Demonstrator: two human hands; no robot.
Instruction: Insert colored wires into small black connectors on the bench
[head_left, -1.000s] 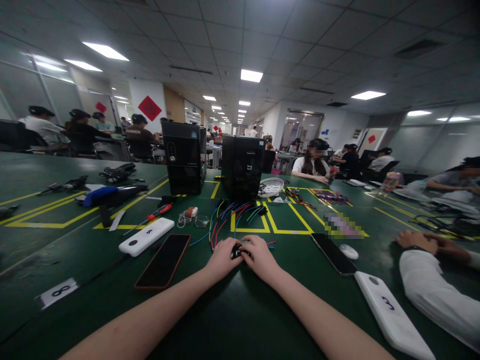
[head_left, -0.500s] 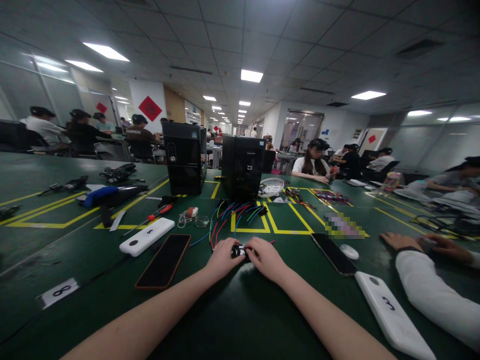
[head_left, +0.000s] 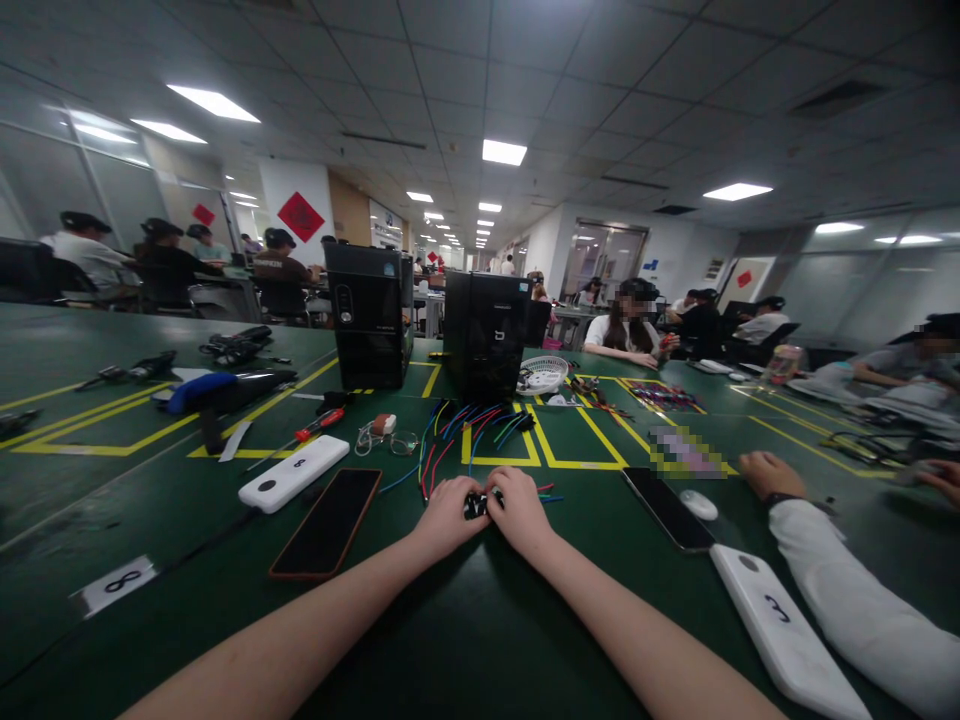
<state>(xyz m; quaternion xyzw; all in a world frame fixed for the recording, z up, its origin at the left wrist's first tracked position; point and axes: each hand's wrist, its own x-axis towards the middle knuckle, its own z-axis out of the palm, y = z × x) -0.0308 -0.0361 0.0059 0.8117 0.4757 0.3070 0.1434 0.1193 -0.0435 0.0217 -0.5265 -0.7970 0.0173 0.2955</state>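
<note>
A: In our left hand (head_left: pixel 446 518) and right hand (head_left: pixel 519 510), what do we hold?

B: Our fingers (head_left: pixel 459 485) are narrowed from both sides around a small black-and-white part (head_left: pixel 475 505), which they partly cover; whether it touches the surface we cannot tell.

A: And the surface about them?

B: We observe a green counter (head_left: pixel 465 640) marked with yellow tape (head_left: pixel 585 464). Coloured wires (head_left: pixel 454 418) lie just beyond the fingers; a brown-edged phone (head_left: pixel 326 525) is near on their left, and a dark phone (head_left: pixel 667 508) well apart on their right. Past that phone we note another person's white sleeve (head_left: pixel 840 570).

A: And the room?

B: Well beyond the fingers, we see two black computer towers (head_left: pixel 367 340) upright, seated people (head_left: pixel 281 262) farther back, a red diamond sign (head_left: pixel 301 217) at left, and lit ceiling panels (head_left: pixel 504 152) above.
</note>
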